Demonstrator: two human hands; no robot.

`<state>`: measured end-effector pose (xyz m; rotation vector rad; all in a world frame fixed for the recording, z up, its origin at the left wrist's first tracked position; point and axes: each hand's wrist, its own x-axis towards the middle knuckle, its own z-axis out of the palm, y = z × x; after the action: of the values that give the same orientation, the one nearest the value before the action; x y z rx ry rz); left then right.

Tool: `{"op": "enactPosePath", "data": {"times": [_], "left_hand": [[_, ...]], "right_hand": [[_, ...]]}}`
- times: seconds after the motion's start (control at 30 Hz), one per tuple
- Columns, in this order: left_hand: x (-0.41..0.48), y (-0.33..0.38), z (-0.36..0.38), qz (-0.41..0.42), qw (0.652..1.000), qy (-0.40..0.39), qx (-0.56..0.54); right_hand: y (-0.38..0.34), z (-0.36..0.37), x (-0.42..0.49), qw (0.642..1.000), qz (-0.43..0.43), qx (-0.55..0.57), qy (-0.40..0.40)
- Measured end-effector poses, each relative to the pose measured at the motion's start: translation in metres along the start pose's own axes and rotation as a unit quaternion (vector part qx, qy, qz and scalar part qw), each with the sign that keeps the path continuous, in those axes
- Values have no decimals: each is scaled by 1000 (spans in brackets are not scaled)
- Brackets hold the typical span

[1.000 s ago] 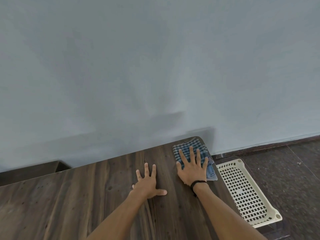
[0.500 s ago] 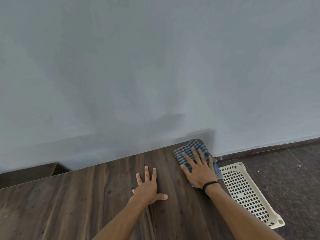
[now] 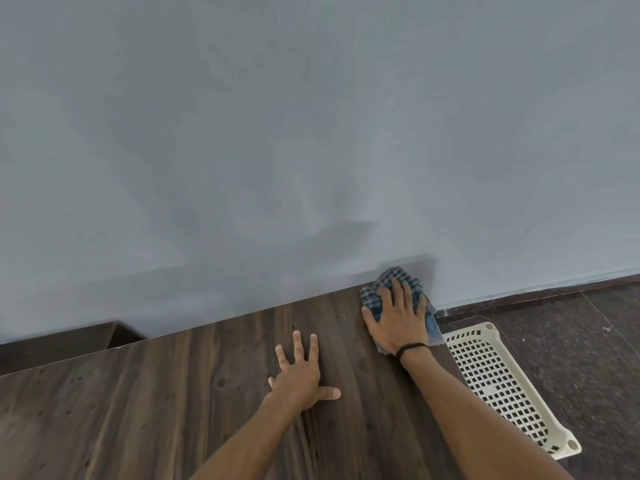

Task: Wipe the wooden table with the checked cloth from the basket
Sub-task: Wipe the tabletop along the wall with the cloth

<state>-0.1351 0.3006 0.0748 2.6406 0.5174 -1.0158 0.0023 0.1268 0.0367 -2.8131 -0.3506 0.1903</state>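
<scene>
A grey wall (image 3: 311,133) rises beyond both hands. The wooden table (image 3: 173,410) lies under them. A cream basket (image 3: 498,382) sits right of the right forearm. The left hand (image 3: 299,374) rests flat, fingers spread. The right hand (image 3: 396,318) presses, fingers spread, on the bunched checked cloth (image 3: 398,278) at the table's far corner.

Right hand (image 3: 398,318) flat on checked cloth (image 3: 398,278) — table (image 3: 173,393) corner, left hand (image 3: 299,374) splayed

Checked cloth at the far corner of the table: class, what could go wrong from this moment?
1. The checked cloth is bunched at the wooden table's far right corner, partly past the edge; another push might drop it.
2. The right hand covers only part of it, so it may wipe unevenly.
</scene>
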Motion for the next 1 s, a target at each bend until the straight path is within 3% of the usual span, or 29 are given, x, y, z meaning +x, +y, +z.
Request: {"op": "enactPosePath", "data": {"times": [0.17, 0.33, 0.47, 0.63, 0.77, 0.9, 1.0], "left_hand": [[3, -2, 4, 3, 1000, 7, 5], [4, -3, 3, 7, 1000, 4, 3], [4, -5, 6, 11, 1000, 9, 7], [4, -4, 4, 5, 1000, 5, 7], [2, -3, 5, 11, 1000, 8, 4], [3, -3, 2, 6, 1000, -2, 6], [5, -3, 3, 10, 1000, -4, 3]], "right_hand": [[-7, 20, -30, 994, -98, -38, -29], [-13, 6, 8, 1000, 3, -9, -21], [-16, 24, -31, 994, -102, -28, -41], [7, -1, -12, 999, 37, -5, -25], [17, 16, -68, 996, -88, -20, -23], [38, 2, -59, 999, 17, -24, -31], [11, 12, -77, 999, -40, -22, -23]]}}
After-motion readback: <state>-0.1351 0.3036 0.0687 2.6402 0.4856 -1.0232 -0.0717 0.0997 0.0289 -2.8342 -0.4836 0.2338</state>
